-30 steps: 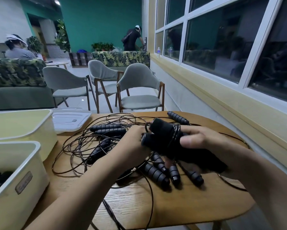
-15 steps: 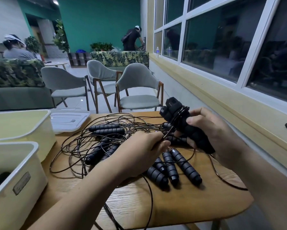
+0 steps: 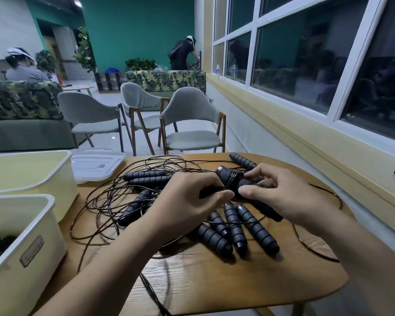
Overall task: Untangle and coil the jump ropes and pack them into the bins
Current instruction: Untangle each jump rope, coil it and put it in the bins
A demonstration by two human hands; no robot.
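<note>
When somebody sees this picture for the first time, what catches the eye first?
The left hand and right hand meet mid-table, both holding a cord-wrapped handle bundle. Beneath them lies a tangle of jump ropes on the table. Two pale bins stand at the left.

text: none legible | label (image 3: 31, 251) on near bin (image 3: 20, 196): too blurred

Wooden table (image 3: 214, 283) holds tangled jump ropes (image 3: 234, 226), bins (image 3: 35, 176), lid (image 3: 96, 164).
</note>
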